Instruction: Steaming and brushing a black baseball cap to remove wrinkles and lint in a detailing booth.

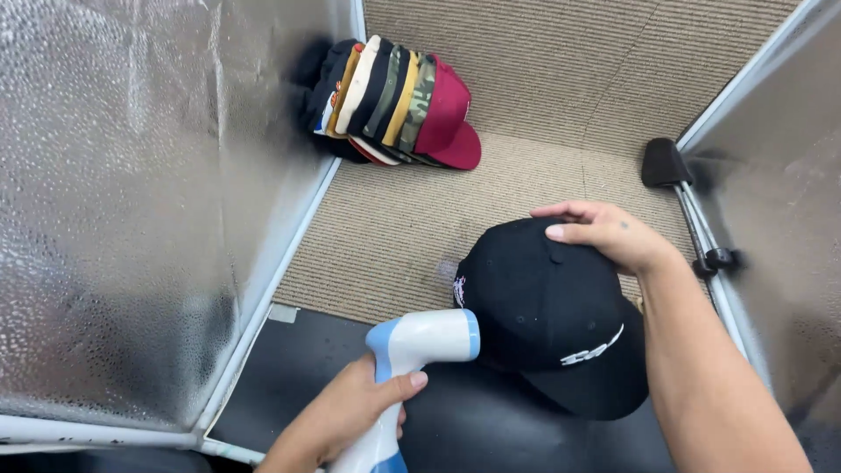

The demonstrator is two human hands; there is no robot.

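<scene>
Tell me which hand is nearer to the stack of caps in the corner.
Left. The left hand holds a white and blue steamer below the stack of caps; the right hand rests on the black cap, farther right.

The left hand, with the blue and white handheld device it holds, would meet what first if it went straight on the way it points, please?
Most likely the black cap: the device's head points right at its crown, very close.

Right hand on cap; steamer left of it; cap stack behind
</scene>
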